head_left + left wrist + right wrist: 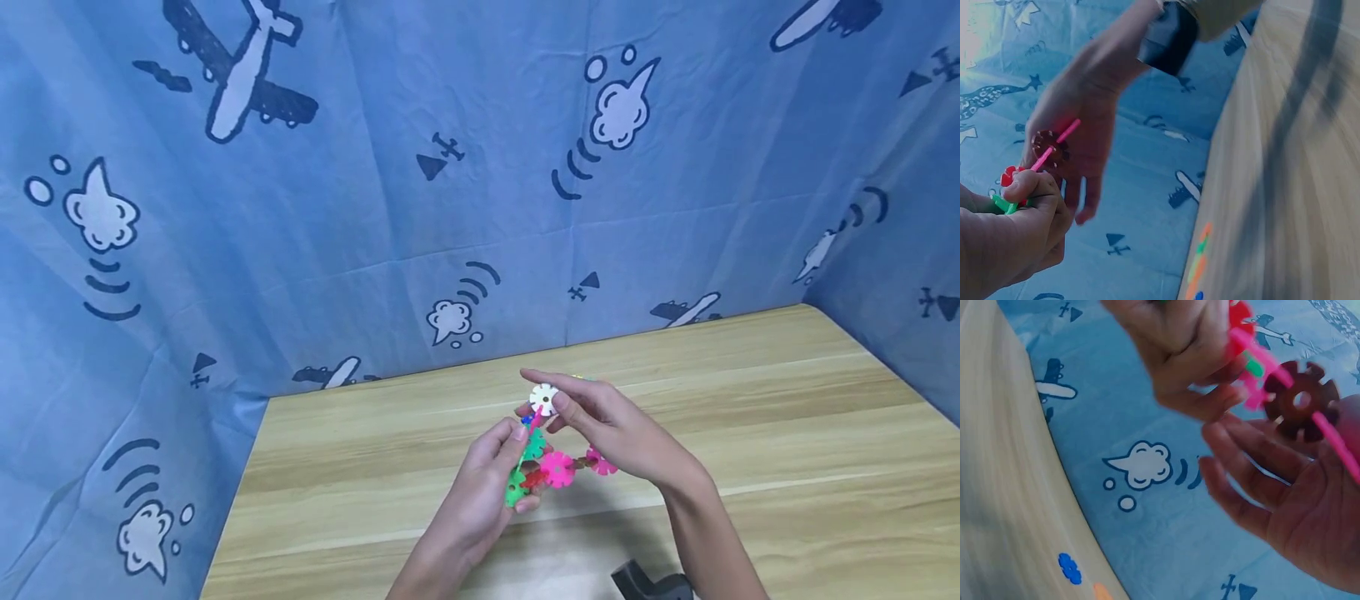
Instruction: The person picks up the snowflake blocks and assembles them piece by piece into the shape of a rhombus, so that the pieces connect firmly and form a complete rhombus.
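Note:
Low over the table, my left hand (483,471) grips a chain of interlocking plastic snowflake discs. Its thumb presses beside a green disc (514,489). From there the chain runs through a red disc (533,478), a pink disc (557,470) and a brown disc (1302,400) to another pink disc (602,462) near the right palm. My right hand (618,429) pinches a white snowflake disc (543,398) between thumb and fingers at the chain's upper end, where a pink disc seen edge-on meets it. Fingers partly hide the joints between discs.
On the wooden table (337,500) lie loose pieces: a blue disc (1069,569), an orange piece (1102,591) and a row of orange and green ones (1200,256). A black object (652,582) shows by the right forearm. Blue printed curtain (375,208) borders the table.

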{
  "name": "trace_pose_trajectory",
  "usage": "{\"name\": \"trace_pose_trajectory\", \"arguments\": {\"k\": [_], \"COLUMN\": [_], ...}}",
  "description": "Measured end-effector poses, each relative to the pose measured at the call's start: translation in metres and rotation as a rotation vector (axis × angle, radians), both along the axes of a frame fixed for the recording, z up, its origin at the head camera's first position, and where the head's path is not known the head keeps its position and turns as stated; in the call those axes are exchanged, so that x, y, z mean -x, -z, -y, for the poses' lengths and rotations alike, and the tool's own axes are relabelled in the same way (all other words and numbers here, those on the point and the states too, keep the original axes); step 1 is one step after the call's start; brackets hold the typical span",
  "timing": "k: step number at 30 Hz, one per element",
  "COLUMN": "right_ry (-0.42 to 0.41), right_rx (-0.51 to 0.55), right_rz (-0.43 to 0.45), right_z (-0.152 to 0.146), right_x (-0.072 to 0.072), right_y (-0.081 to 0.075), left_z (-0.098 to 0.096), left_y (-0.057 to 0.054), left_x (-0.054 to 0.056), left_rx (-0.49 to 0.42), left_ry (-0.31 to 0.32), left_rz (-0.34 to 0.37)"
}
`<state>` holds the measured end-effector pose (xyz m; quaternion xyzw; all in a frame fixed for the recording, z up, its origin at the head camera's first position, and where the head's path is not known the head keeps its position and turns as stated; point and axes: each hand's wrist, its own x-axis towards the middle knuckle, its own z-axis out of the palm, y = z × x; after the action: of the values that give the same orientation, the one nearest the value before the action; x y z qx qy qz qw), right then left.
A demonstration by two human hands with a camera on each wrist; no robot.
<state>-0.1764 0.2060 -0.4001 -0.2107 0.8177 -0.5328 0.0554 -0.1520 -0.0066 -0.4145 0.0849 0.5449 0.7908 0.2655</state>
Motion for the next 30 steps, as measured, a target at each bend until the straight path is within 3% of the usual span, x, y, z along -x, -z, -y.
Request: {"name": "trace_pose_trajectory", "arguments": {"k": [6, 10, 15, 20, 28, 30], "right_ry": [0.045, 0.117, 0.138, 0.147, 0.101, 0.101], "right_rx": [0.098, 0.067, -0.005, -0.133, -0.275, -0.315], "right_rz": [0.007, 0.021, 0.074, 0.025, 0.114, 0.099], "right_z": [-0.012, -0.016, -0.014, -0.003, 0.016, 0.018], "right_x": [0.005, 0.01, 0.022, 0.029, 0.03, 0.03], "right_y": [0.006, 0.012, 0.029, 0.049, 0.078, 0.082], "left_z": [0.001, 0.002, 0.005, 0.006, 0.006, 0.007], "left_y": [-0.002, -0.001, 0.001, 0.0, 0.0, 0.0], "left_x": [0.0, 0.002, 0.004, 0.005, 0.006, 0.006], "left_rx": [-0.078, -0.155, -0.234, -0.259, -0.292, -0.296], "left_ry": [-0.085, -0.117, -0.092, -0.084, -0.037, -0.02], "left_rz": [0.031, 0.027, 0.003, -0.002, 0.002, 0.003]}}
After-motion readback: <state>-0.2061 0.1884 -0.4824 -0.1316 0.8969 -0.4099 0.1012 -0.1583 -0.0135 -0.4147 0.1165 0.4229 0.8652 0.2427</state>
